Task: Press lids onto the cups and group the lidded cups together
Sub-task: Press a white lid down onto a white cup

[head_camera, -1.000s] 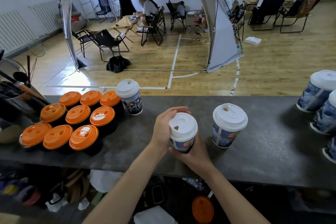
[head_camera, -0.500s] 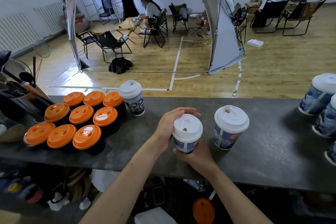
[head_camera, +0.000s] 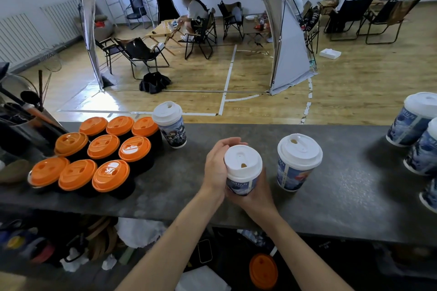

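Observation:
I hold a blue-printed paper cup [head_camera: 240, 186] with a white lid [head_camera: 243, 162] near the front edge of the dark counter [head_camera: 343, 196]. My left hand [head_camera: 216, 168] curls round the cup's left and far side at the lid rim. My right hand [head_camera: 256, 197] grips the cup body from the near side and below. A second white-lidded cup [head_camera: 298, 163] stands just to the right, apart from my hands. A third white-lidded cup [head_camera: 169, 124] stands at the back left, beside a block of several orange-lidded black cups [head_camera: 104, 149].
Several more white-lidded cups [head_camera: 416, 120] stand at the counter's right end. A metal holder with utensils [head_camera: 21, 113] is at the far left. A loose orange lid [head_camera: 263, 270] lies on the shelf below the counter, among clutter.
The cup has turned a little in my hands; the lid's sip hole has shifted from the left rim toward the middle. Both hands stay on the cup.

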{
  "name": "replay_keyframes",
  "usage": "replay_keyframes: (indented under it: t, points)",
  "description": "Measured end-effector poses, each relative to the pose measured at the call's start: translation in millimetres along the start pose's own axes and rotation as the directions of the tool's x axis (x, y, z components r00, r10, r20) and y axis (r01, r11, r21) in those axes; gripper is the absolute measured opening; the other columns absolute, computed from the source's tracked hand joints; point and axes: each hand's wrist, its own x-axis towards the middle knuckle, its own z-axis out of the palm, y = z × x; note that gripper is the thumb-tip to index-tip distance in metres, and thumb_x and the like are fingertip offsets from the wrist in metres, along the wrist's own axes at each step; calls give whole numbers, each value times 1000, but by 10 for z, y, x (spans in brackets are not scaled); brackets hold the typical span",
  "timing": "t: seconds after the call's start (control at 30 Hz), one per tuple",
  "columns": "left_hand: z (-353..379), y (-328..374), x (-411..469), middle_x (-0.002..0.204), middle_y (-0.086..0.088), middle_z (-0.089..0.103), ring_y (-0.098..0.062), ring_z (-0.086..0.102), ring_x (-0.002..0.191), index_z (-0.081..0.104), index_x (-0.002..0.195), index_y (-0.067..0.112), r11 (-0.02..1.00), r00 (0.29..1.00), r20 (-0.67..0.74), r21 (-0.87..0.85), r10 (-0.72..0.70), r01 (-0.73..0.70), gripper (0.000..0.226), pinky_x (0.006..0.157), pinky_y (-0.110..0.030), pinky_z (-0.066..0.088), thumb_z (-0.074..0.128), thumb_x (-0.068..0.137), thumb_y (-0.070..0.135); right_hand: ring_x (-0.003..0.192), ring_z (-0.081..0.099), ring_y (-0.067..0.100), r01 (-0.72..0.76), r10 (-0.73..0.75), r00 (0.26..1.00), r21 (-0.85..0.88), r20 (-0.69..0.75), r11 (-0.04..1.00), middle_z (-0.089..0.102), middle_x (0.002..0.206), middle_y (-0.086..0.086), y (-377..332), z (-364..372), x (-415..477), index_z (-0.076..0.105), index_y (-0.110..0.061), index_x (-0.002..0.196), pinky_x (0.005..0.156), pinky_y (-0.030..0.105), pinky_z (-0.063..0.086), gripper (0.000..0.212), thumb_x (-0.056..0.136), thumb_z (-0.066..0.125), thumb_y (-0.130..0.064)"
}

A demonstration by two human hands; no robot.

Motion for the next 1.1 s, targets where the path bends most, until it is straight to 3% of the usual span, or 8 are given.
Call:
replay_keyframes:
  t: [0.1, 0.17, 0.27, 0.43, 0.5, 0.67, 0.97, 1.1]
  points:
    - [-107, 134, 110, 114, -21, 75, -30, 71, 103, 71, 111, 5, 991, 957, 258, 68, -133, 119, 35, 96, -42, 55, 41, 105, 20, 121, 61, 6, -12, 12, 999, -5, 31, 1000, 63, 130, -10, 11, -14, 33, 47, -26, 132, 99, 28, 52, 86, 62, 97, -26]
    - [-168, 114, 147, 115, -22, 74, -31, 70, 107, 75, 110, 7, 985, 929, 330, 88, -167, 146, 39, 100, -42, 53, 46, 97, 29, 120, 59, 0, -11, 12, 999, -18, 42, 1000, 62, 130, -15, -1, -12, 25, 48, -32, 133, 98, 19, 50, 86, 62, 97, -26]
    - [-152, 27, 142, 111, -21, 76, -28, 71, 103, 79, 103, 8, 994, 964, 240, 37, -113, 108, 36, 98, -41, 53, 46, 100, 22, 122, 58, -1, -7, 7, 999, -11, 35, 1000, 61, 131, -16, -17, 10, 32, 47, -29, 135, 95, 10, 46, 91, 59, 98, -24]
    - [-101, -80, 7, 89, 7, 77, -2, 70, 84, 72, 101, 4, 978, 989, 31, 148, 144, -147, 35, 76, -15, 52, 37, 104, 1, 125, 56, 3, 7, -7, 1000, -1, -3, 1000, 58, 134, -10, -10, 36, 21, 43, -21, 135, 101, 19, 48, 100, 53, 101, -23]
    - [-128, -51, 19, 90, 5, 78, -5, 70, 85, 72, 101, 7, 980, 990, 54, 147, 129, -136, 36, 77, -17, 53, 37, 104, 1, 124, 58, 4, 3, -3, 1000, 3, 0, 1000, 60, 133, -9, -15, 29, 19, 44, -22, 134, 103, 25, 49, 96, 55, 100, -22]
    - [-173, 181, 153, 107, -18, 77, -23, 73, 97, 70, 113, 3, 981, 935, 343, 191, -94, 29, 45, 85, -29, 58, 26, 106, 8, 127, 57, 5, 29, -28, 997, -21, 65, 999, 60, 136, -11, -63, -2, 48, 46, -26, 140, 107, 27, 48, 94, 62, 98, -24]
    - [-149, -15, 64, 103, -20, 77, -22, 72, 90, 69, 101, 4, 993, 993, 58, 63, 98, -101, 31, 76, -28, 58, 39, 100, 4, 109, 56, -13, -13, 12, 1000, -27, -12, 1000, 57, 121, -18, -62, 17, -21, 41, -36, 117, 84, 7, 47, 87, 55, 100, -17]
    - [-184, 31, 78, 104, -16, 78, -18, 72, 92, 71, 103, 5, 985, 992, 68, 128, 103, -111, 36, 77, -25, 57, 35, 101, 1, 109, 55, -15, -28, 29, 999, -70, 27, 997, 56, 119, -21, -26, 2, -7, 42, -38, 111, 83, 6, 47, 77, 60, 97, -21]
